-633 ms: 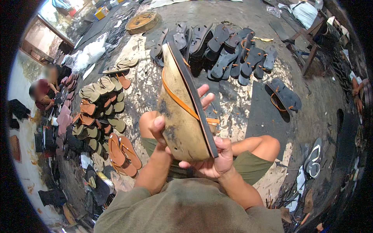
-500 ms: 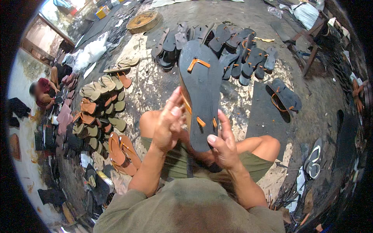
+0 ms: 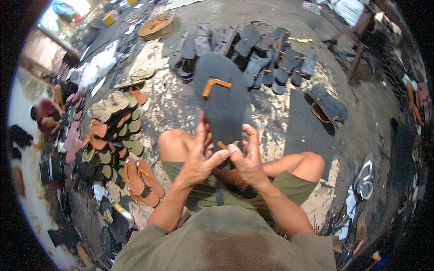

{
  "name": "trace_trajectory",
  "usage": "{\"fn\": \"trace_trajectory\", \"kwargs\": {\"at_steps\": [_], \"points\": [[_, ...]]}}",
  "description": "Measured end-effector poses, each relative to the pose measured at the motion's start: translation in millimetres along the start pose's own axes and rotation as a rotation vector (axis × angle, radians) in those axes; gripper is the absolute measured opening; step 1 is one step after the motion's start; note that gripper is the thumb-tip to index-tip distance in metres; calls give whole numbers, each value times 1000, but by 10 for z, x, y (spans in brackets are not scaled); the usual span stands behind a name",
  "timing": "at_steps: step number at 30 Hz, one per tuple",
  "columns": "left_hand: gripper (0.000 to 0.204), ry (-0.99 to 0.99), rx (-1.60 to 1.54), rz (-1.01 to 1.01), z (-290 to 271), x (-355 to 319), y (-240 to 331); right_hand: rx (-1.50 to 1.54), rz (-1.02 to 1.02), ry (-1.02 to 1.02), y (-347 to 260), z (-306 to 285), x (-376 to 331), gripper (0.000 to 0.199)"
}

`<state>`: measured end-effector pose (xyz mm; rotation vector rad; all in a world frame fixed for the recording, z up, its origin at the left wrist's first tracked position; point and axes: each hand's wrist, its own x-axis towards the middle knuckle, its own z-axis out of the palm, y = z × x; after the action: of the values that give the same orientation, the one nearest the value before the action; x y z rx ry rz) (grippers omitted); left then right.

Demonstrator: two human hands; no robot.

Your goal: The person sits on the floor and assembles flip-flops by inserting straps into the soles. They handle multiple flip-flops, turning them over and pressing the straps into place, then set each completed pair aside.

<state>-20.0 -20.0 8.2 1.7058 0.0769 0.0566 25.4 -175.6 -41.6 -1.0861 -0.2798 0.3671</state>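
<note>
I hold a dark grey flip-flop sandal (image 3: 224, 101) upright in front of me, its top face toward me and its toe end pointing away. It has an orange strap (image 3: 215, 84) near the toe end. My left hand (image 3: 201, 156) and my right hand (image 3: 246, 156) both grip its near end, fingers pinching around the lower orange strap ends. My bare knees show on either side below the hands.
A row of dark sandals (image 3: 253, 47) lies on the concrete floor ahead. Tan and orange sandals (image 3: 113, 131) are piled at left, an orange pair (image 3: 141, 180) by my left knee. A dark pair (image 3: 327, 106) lies at right. A seated person (image 3: 45, 115) is far left.
The sandal has been flipped from its worn tan underside to its dark top face. Both hands have shifted to its near end.
</note>
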Motion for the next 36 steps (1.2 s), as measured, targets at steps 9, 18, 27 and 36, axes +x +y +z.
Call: {"fn": "trace_trajectory", "kwargs": {"at_steps": [9,18,27,36], "points": [[71,376,-525,-56,-317,201,-274,-394,-184,-6,101,194,336,77],[60,760,-78,-154,-2514,-676,-1234,-675,167,163,706,-1159,655,59],[58,1132,327,-190,-3015,-1906,-1171,-317,60,1275,-3,-3738,1148,60],[44,365,155,-39,-1059,-82,-260,-219,-321,881,37,-2323,636,17]]}}
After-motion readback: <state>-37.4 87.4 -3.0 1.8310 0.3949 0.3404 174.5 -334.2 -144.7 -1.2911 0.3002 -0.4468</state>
